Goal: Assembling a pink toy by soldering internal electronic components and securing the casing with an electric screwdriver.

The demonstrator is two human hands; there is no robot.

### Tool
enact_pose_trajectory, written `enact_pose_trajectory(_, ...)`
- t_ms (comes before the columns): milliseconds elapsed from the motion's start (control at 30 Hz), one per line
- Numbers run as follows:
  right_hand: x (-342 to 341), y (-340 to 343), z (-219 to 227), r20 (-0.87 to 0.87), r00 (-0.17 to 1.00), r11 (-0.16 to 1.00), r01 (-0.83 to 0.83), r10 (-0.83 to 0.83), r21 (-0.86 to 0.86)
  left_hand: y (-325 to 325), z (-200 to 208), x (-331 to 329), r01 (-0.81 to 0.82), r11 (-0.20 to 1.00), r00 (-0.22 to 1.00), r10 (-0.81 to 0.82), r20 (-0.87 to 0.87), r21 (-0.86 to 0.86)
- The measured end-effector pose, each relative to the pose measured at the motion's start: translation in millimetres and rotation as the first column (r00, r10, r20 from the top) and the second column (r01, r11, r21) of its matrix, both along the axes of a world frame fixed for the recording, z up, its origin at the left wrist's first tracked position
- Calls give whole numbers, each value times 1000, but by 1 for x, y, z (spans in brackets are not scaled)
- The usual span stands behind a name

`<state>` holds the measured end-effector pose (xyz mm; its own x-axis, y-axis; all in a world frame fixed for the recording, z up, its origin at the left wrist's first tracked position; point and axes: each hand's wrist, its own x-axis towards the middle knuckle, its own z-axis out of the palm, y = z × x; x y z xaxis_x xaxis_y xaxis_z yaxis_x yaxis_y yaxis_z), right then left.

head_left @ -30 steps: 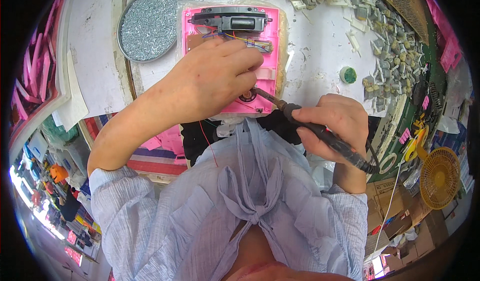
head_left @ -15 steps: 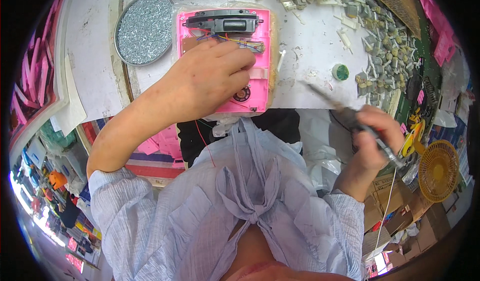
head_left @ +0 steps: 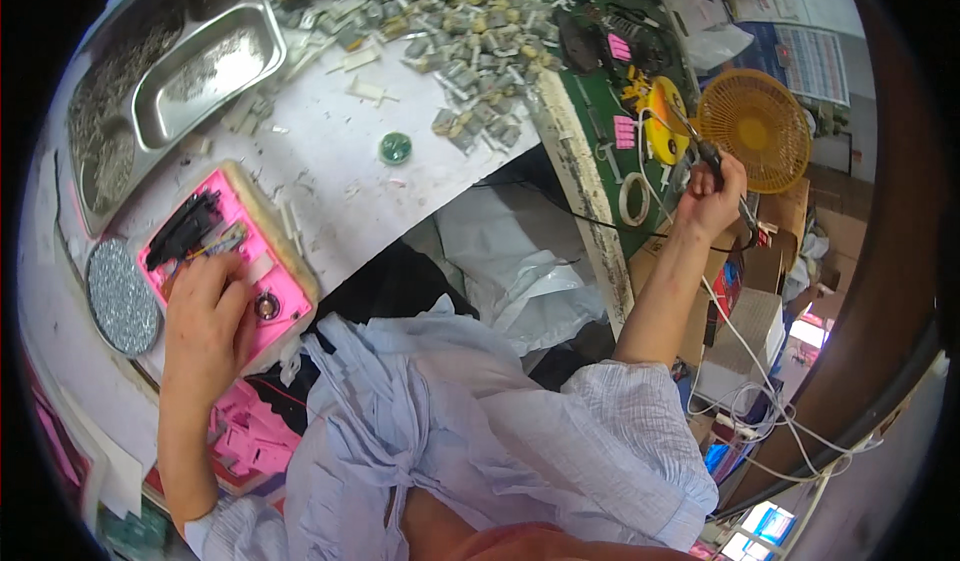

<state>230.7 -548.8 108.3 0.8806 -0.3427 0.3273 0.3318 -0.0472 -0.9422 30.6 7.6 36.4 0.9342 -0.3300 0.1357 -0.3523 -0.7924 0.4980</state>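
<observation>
A pink plastic housing (head_left: 282, 291) lies at the left on a padded block. It carries a black module (head_left: 185, 231), thin coloured wires, a small board and a round speaker (head_left: 267, 305). Over its near left part rests my left hand (head_left: 208, 311), fingers bent together at the wires and board; whatever they pinch is hidden. Far to the right, my right hand (head_left: 716, 201) grips a soldering iron (head_left: 709, 155) by its dark handle. The iron's tip points up and left, close beside a yellow reel (head_left: 662, 133) on the green surface.
A round dish of small metal screws (head_left: 122, 296) stands left of the housing. Behind it is a metal compartment tray (head_left: 205, 79). Grey motors (head_left: 490, 51) are heaped at the back, near a small green-filled pot (head_left: 395, 148). A yellow basket (head_left: 755, 129) and tape roll (head_left: 634, 199) sit right.
The view has swung right. My right hand has carried the soldering iron from beside the table edge over to the yellow reel. My left hand stays on the pink housing.
</observation>
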Motion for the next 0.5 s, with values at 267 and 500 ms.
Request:
enact_pose_trajectory(267, 106, 22, -36, -74, 991, 980, 101, -115, -170, 0, -1, 2, 8, 1000, 998, -8, 58, -5)
enact_pose_trajectory(500, 162, -23, -75, -400, 762, 843, -347, 509, 411, 23, -7, -16, -41, 990, 998, 46, 31, -135)
